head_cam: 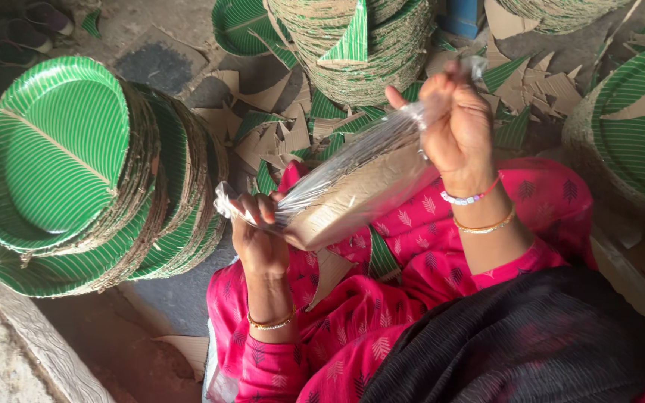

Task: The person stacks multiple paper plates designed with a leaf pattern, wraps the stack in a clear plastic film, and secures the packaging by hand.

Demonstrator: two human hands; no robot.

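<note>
A clear plastic bag (352,160) wraps a stack of brown-backed paper plates (360,201) lying across my lap. My left hand (257,231) pinches the bag's gathered end at its lower left. My right hand (457,123) is raised and grips the other end of the bag, pulling the film taut over the stack. Both wrists wear thin bangles. My pink patterned clothing (412,246) shows beneath the stack.
A leaning pile of green striped paper plates (61,157) lies at the left. Another tall plate stack (352,52) stands ahead, and a third (636,127) at the right. Brown and green card offcuts (278,127) litter the floor. Sandals (24,22) sit top left.
</note>
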